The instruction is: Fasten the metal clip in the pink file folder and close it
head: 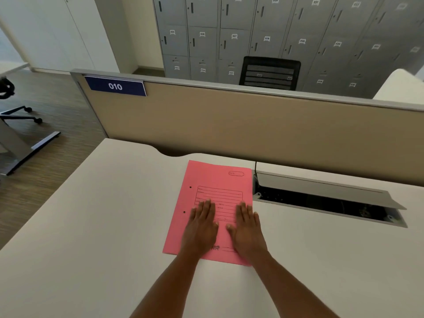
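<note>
The pink file folder [213, 180] lies closed and flat on the white desk [103, 214], its printed front cover facing up and two punch holes along its left edge. My left hand [202, 228] rests palm down on the lower left part of the cover. Beside it, my right hand [246, 230] lies flat on the lower right part. Both hands have their fingers stretched out and hold nothing. The metal clip is hidden inside the folder.
An open cable tray [325, 200] with a raised grey lid is sunk into the desk just right of the folder. A beige partition [229, 125] with a "010" sign [115, 86] bounds the desk's far side. Lockers and a black chair stand beyond.
</note>
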`<state>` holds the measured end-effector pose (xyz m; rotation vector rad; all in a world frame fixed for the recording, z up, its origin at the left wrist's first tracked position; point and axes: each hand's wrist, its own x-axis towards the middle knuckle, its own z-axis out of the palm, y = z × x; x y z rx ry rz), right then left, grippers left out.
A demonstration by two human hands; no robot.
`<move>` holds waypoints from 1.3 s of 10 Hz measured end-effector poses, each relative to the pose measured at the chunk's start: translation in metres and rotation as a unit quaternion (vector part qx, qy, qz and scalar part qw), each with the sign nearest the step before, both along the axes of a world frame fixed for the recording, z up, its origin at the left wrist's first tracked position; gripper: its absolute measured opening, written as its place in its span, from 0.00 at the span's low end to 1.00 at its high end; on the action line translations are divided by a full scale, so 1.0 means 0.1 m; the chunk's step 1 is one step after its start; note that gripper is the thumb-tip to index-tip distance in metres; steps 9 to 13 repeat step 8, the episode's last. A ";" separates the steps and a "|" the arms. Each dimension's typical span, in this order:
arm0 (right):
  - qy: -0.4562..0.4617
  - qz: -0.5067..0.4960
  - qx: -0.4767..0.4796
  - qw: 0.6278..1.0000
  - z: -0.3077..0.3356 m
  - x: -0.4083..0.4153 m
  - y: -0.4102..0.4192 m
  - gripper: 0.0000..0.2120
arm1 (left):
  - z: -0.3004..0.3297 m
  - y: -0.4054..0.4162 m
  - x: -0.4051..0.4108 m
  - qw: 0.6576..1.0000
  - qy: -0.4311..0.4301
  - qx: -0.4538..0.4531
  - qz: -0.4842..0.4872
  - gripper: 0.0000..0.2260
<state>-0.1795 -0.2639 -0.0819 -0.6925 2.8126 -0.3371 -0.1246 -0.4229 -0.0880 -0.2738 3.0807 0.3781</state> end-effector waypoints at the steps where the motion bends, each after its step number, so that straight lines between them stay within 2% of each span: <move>1: 0.017 0.003 0.000 1.000 -0.05 0.02 0.02 0.35 | -0.07 -0.01 0.04 1.000 0.012 -0.015 0.005 0.29; 4: 0.024 0.002 0.004 1.000 -0.08 0.02 0.01 0.35 | -0.10 -0.02 0.03 1.000 0.008 -0.023 0.001 0.29; 6: -0.007 0.005 0.001 1.000 0.04 -0.01 0.01 0.34 | 0.01 0.01 0.00 1.000 -0.006 -0.018 0.005 0.29; 8: 0.042 0.009 -0.004 0.999 0.34 -0.11 0.01 0.33 | 0.37 0.07 -0.18 1.000 0.015 -0.010 0.002 0.28; 13: 0.042 0.009 -0.004 0.999 0.34 -0.11 0.01 0.33 | 0.37 0.07 -0.18 1.000 0.015 -0.010 0.002 0.28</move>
